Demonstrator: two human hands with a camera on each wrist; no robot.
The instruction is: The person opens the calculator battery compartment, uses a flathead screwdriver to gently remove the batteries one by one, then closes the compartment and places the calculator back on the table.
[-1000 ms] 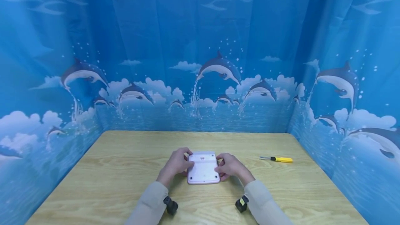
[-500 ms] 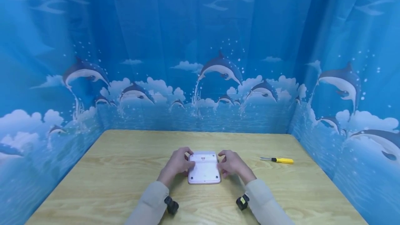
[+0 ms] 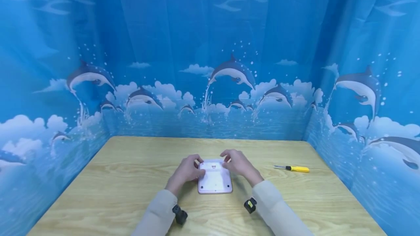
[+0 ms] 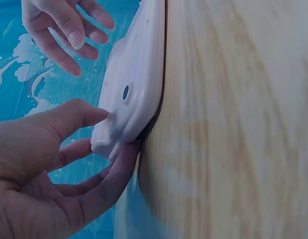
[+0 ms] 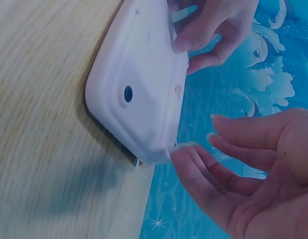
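A pale pink calculator (image 3: 214, 180) lies underside up on the wooden table, its dark round feet showing. At its left edge my left hand (image 3: 187, 170) grips it; in the left wrist view the thumb (image 4: 89, 115) lies on the underside and a finger (image 4: 125, 167) goes beneath the rim. My right hand (image 3: 238, 162) is at the far right corner, holding nothing. Seen in the right wrist view, its fingers (image 5: 193, 174) are loosely extended, with fingertips right at the corner of the calculator (image 5: 144, 94), and the thumb stands apart.
To the right on the table (image 3: 137, 192) lies a screwdriver (image 3: 296, 169) with a yellow and black handle, its shaft pointing left. A blue dolphin-print curtain (image 3: 210, 46) encloses the back and both sides. A small black camera sits on each wrist.
My right hand has let go of the calculator's right edge and moved up to its far right corner. The left hand keeps its grip, and the calculator stays in place.
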